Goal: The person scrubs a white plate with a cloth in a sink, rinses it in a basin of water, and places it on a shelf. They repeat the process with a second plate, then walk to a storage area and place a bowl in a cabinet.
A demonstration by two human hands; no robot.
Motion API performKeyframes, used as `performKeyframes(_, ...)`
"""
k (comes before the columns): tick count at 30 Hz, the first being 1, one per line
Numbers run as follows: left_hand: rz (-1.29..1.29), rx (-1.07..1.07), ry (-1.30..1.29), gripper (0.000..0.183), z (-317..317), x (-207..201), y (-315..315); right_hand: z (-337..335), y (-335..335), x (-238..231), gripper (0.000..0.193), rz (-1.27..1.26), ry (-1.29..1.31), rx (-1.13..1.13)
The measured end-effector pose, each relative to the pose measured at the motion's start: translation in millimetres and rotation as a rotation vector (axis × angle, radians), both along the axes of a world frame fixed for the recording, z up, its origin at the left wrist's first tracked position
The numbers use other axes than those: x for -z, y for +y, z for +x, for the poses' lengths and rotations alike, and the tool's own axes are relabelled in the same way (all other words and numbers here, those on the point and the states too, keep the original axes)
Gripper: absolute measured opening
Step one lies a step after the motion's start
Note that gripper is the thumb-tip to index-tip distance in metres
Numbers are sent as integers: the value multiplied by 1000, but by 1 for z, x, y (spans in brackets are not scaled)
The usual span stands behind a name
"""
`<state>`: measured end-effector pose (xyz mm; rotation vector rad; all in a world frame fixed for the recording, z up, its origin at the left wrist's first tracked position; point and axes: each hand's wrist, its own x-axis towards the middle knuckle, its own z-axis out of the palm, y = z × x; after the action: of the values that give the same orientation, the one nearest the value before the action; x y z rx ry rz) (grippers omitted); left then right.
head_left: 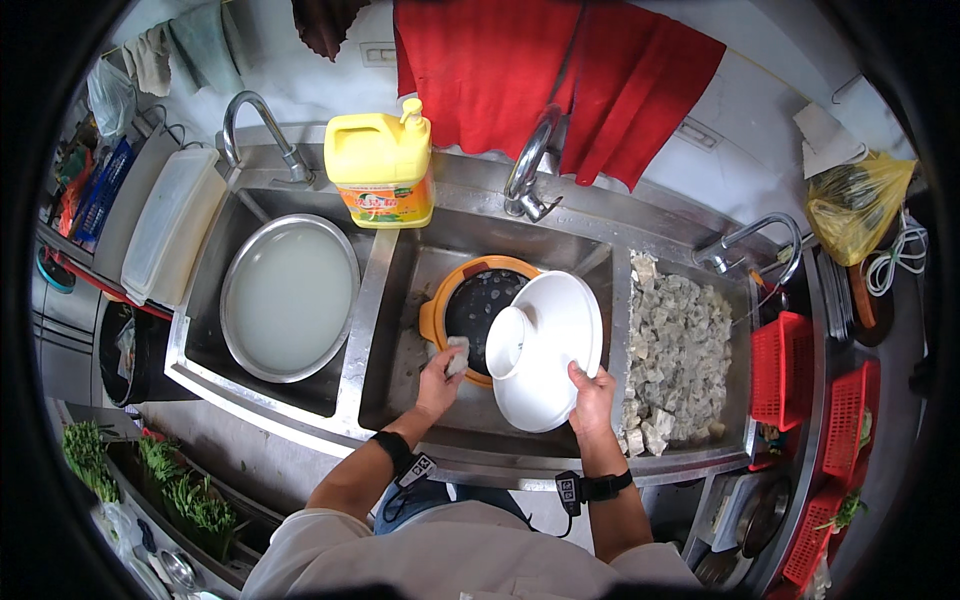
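My right hand (592, 398) grips the lower rim of a large white bowl (545, 345), held tilted with its underside and foot ring facing up over the middle sink basin (400, 375). My left hand (440, 378) is closed on a small grey scrubbing sponge (458, 355), just left of the bowl. Behind the bowl an orange-rimmed pot (468, 300) sits in the basin with dark soapy water inside; the bowl hides its right side.
A round metal basin (289, 296) of cloudy water fills the left sink. The right sink holds pale grey chunks (672, 350). A yellow detergent jug (382, 170) stands on the sink's back ledge between taps (530, 165). Red baskets (780, 370) stand at the right, with green vegetables (170, 480) at lower left.
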<state>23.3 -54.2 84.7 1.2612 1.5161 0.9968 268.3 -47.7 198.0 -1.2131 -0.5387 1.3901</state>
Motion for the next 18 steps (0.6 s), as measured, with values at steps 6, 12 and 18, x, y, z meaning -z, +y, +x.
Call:
performKeyframes(6,479,349,125,62,26,-82,24,-1,-9,3,24,42,-33,-112)
performKeyframes(12,509,517,168,52,25,-71,67,2,-21,-13,23,45,-75,-190)
performKeyframes(18,-189,-313,-488,39,64,16,34,-11,-23,-7,23,102,-99,-86)
